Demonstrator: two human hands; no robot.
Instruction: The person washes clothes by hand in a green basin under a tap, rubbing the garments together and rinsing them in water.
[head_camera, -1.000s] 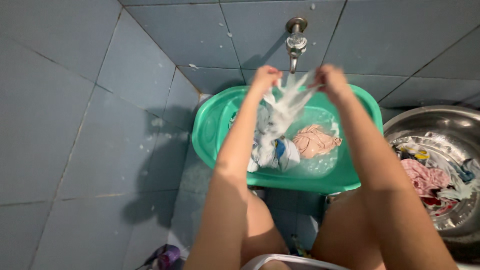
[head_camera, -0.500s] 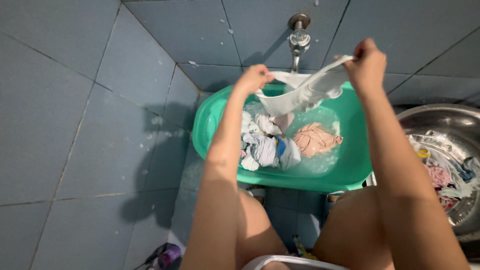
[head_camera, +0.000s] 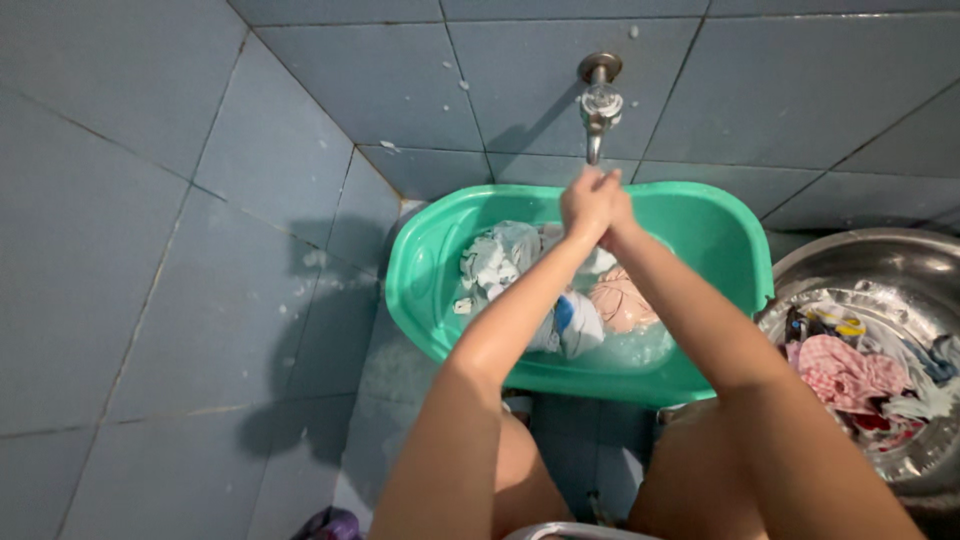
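You press your left hand (head_camera: 585, 200) and right hand (head_camera: 612, 212) together, fingers closed on something unclear, over the green basin (head_camera: 430, 290) where several clothes (head_camera: 500, 262) wait in water

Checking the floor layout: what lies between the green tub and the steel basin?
Nothing stands between them in the head view: the green tub nearly meets the steel basin, the right forearm crossing in front.

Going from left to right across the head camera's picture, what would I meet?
Blue tiled wall → green plastic basin → pale wet clothes → the two hands pressed together under the tap → steel bowl of coloured laundry.
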